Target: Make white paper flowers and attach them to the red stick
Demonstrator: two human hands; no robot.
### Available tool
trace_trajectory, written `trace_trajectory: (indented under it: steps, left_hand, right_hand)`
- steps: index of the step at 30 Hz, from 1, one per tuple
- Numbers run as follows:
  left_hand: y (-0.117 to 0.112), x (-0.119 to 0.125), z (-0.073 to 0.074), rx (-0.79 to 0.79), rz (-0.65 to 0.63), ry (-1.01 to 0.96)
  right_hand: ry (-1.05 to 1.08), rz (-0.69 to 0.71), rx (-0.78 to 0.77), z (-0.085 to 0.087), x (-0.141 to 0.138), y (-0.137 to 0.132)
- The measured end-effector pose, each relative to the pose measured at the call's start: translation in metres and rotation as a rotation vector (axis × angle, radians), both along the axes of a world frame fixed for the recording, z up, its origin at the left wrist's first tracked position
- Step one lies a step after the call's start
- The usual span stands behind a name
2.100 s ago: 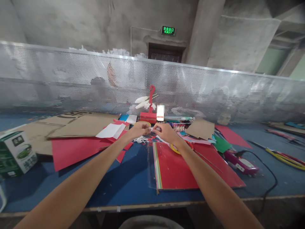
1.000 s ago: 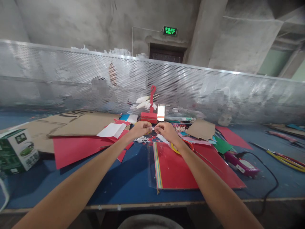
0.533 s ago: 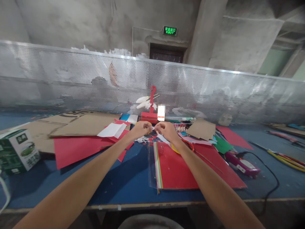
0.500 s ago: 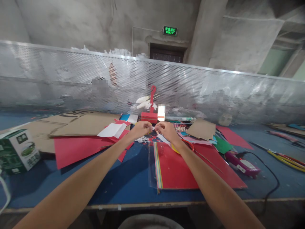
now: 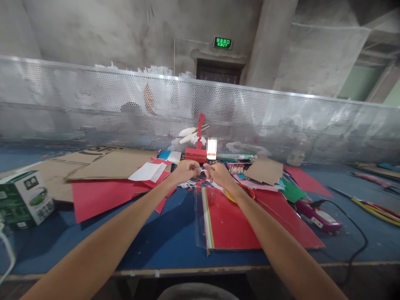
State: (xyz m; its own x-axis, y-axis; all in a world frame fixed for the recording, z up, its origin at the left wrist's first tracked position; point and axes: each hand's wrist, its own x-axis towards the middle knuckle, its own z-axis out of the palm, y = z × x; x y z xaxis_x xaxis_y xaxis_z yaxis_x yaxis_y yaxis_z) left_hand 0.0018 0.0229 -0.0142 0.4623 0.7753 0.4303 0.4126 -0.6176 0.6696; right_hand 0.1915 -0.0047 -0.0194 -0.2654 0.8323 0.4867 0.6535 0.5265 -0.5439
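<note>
Both arms reach far out over the blue table. My left hand (image 5: 185, 171) and my right hand (image 5: 220, 173) meet above a litter of white paper scraps (image 5: 188, 183), fingers closed in a pinch on a small white paper piece (image 5: 203, 171) held between them. Just below my right wrist lies a clear-wrapped pack of coloured paper (image 5: 231, 221) with a red sheet on top. Behind my hands stands a red stand with white feather-like pieces (image 5: 195, 143).
Cardboard sheets (image 5: 103, 164) and red paper (image 5: 103, 195) lie at the left, with a green and white box (image 5: 23, 199) near the left edge. A purple glue gun (image 5: 315, 211) with a black cord lies at the right. A perforated metal screen (image 5: 281, 121) closes off the table's far side.
My hands have stayed together on the small white piece, with only slight finger movement. The view has shifted a little.
</note>
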Motion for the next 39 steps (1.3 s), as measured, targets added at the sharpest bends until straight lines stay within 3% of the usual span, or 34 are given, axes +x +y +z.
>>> trace_trajectory:
  steps: [5,17,24,28,32,39]
  left_hand:
    - [0.007,-0.002,-0.005,-0.014,-0.019,-0.028]
    - [0.010,0.001,-0.008,-0.053,-0.048,-0.073]
    - [0.007,0.001,-0.005,-0.079,-0.077,-0.034]
    - [0.002,0.002,-0.002,-0.105,-0.054,0.008]
    - [0.000,0.002,0.000,-0.140,-0.020,0.023]
    - [0.000,0.002,-0.001,-0.156,-0.021,0.000]
  right_hand:
    - [0.143,0.158,0.039,-0.003,-0.001,0.002]
    - [-0.013,0.023,0.136,-0.003,0.000,0.007]
    - [-0.124,-0.016,0.036,-0.006,0.002,0.008]
    - [-0.079,0.034,-0.017,-0.008,0.003,0.010]
    - [0.033,0.112,0.030,-0.010,0.003,0.010]
    - [0.017,0.080,0.092,-0.012,0.003,0.013]
